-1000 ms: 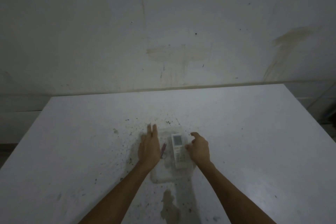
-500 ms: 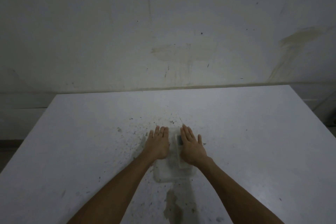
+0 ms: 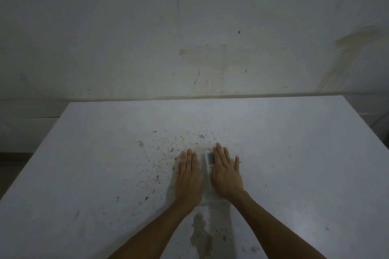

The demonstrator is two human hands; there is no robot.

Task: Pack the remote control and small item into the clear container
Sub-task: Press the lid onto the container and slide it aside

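Both hands lie flat, palms down, on a clear container (image 3: 212,201) near the middle of the bench (image 3: 294,164). Left hand (image 3: 188,176) — fingers extended and held close together, gripping nothing. Right hand (image 3: 227,171) — fingers straight and slightly fanned, thumb out to the side, also gripping nothing. Between them a strip of the remote control (image 3: 209,166) shows: white, slim, rectangular, with a small grey display at its far end, seen through the transparent plastic. The small item is hidden under the left hand. Bench top is white, smooth and matte, peppered with dark specks and a brownish stain (image 3: 201,235) towards the near edge. Behind it, a dingy off-white wall (image 3: 189,27) with streaks and patches.
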